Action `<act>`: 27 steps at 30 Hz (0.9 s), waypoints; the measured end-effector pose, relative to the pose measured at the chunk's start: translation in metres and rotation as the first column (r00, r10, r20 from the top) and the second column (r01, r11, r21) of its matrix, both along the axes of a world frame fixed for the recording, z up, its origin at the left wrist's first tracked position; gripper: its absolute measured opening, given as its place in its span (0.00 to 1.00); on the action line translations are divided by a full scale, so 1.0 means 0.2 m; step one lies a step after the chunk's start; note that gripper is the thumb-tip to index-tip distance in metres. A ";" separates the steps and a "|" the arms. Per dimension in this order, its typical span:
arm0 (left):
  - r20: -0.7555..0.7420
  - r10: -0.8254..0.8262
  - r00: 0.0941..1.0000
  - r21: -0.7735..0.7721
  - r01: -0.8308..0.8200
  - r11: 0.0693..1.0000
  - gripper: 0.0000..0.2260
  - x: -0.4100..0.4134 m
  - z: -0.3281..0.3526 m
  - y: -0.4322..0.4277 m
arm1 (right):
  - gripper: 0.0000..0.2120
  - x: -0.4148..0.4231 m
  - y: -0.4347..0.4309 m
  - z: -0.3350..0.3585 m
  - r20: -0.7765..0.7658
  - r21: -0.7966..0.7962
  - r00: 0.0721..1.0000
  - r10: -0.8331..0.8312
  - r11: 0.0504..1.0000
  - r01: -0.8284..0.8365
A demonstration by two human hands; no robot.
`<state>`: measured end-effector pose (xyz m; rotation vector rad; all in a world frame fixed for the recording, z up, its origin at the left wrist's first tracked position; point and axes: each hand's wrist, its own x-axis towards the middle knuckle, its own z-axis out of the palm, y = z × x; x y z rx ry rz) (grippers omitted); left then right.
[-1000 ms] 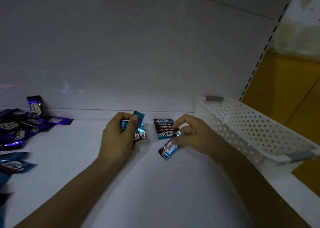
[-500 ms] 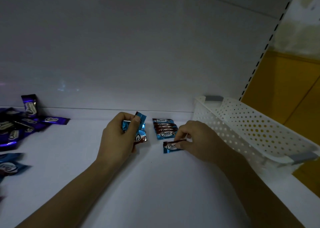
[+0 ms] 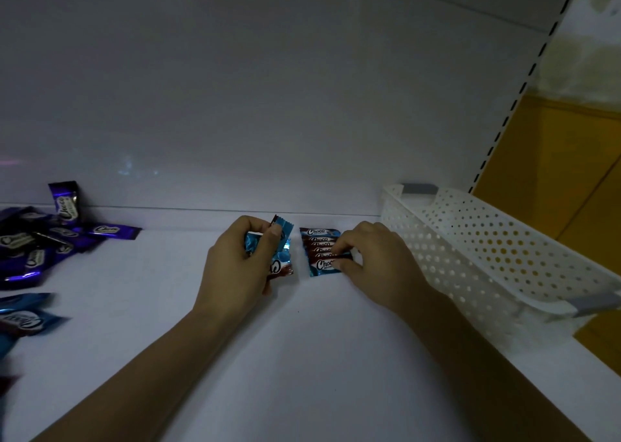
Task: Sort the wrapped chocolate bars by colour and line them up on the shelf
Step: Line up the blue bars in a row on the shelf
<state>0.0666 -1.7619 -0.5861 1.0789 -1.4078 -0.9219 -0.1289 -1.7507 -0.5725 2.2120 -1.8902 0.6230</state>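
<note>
Lining-up step: the right hand (image 3: 379,263) pinches the front bar (image 3: 322,265) against the blue row (image 3: 317,236) near the shelf's (image 3: 302,357) rear edge, while the left hand (image 3: 235,263) grips spares (image 3: 285,240); next move, as judged, calls for release and drawing another.

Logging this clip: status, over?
Left hand grips spare blue bars. Right hand pinches front bar of blue row. White basket alongside, not obstructing.

Shop, retail display unit. White metal shelf (image 3: 302,357) with plain white back panel (image 3: 235,105). Slotted upright (image 3: 524,82) at right edge, as on store racking. Many identical wrapped bars as stock: purple Choco bars (image 3: 40,243) heaped at left, blue-brown Choco bars (image 3: 319,250) in tidy row mid-shelf. White perforated plastic basket (image 3: 487,250) on shelf at right.
</note>
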 end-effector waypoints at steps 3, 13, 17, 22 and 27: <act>-0.004 -0.044 0.999 -0.001 0.044 0.999 0.06 0.00 0.01 0.01 | 0.06 0.02 0.03 0.03 0.400 -0.040 0.913 0.076 0.997 -0.065; -0.034 -0.282 0.959 -0.020 0.281 0.959 0.10 0.01 0.04 0.06 | 0.10 0.10 0.10 0.13 0.908 0.099 0.419 0.012 0.965 -0.243; 0.044 -0.287 0.957 -0.050 0.289 0.956 0.04 0.01 0.04 0.06 | 0.13 0.08 0.10 0.14 0.933 0.101 0.360 -0.005 0.963 -0.250; 0.002 -0.210 0.978 -0.061 0.210 0.976 0.07 0.01 0.04 0.05 | 0.16 0.10 0.10 0.15 0.985 0.141 0.146 -0.096 0.930 -0.340; 0.034 -0.199 0.980 -0.116 0.201 0.973 0.05 0.00 0.02 0.05 | 0.22 0.09 0.10 0.15 0.989 0.123 0.130 -0.066 0.860 -0.495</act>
